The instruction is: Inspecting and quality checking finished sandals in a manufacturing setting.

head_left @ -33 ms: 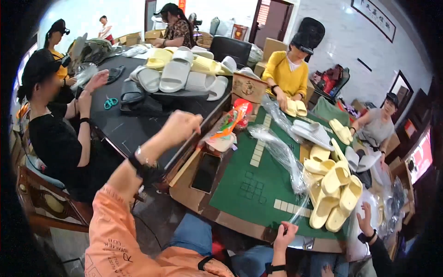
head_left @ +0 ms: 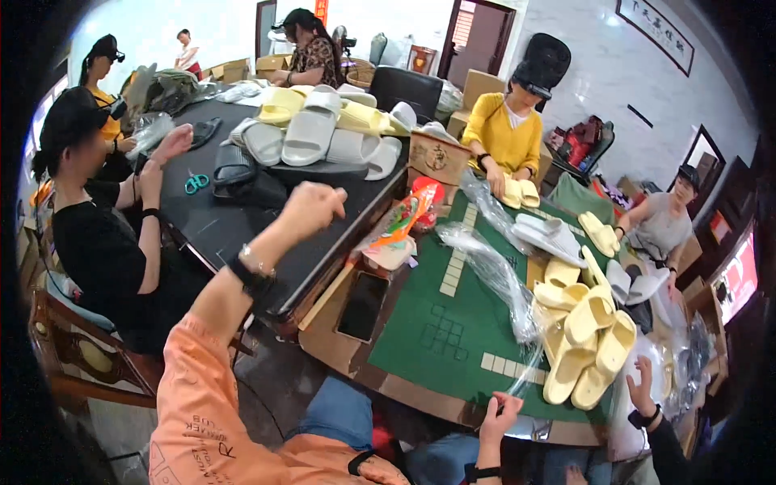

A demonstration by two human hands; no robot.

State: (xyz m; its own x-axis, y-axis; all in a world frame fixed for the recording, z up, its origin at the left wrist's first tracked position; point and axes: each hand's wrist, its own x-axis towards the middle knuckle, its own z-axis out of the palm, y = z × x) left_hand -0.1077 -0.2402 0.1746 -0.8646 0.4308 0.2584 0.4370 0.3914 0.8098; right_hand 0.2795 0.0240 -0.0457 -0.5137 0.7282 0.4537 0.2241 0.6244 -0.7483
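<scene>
From the head camera, the person's left hand point(head_left: 314, 206) is lifted over the near edge of the dark desk point(head_left: 218, 226), fingers curled into a loose fist with nothing visibly in it; it hangs short of the heap of grey and pale yellow slippers point(head_left: 323, 129) piled toward the far side of that desk; the right hand point(head_left: 499, 411) sits low at the near edge of the green desk point(head_left: 428, 339), fingers pinched on the end of a clear plastic bag point(head_left: 493, 275) that trails across the felt toward the far edge; I'd judge that film feather-light, limp and slippery, best taken at its open end and pulled taut; the foam-looking slippers seem light, squashy and easy to grip by the strap; another cluster of yellow slippers point(head_left: 586, 347) lies at the right edge; a dark phone point(head_left: 362, 305) rests on the wooden rim; the bag's mouth is hard to make out, and other people's hands crowd the edges
</scene>
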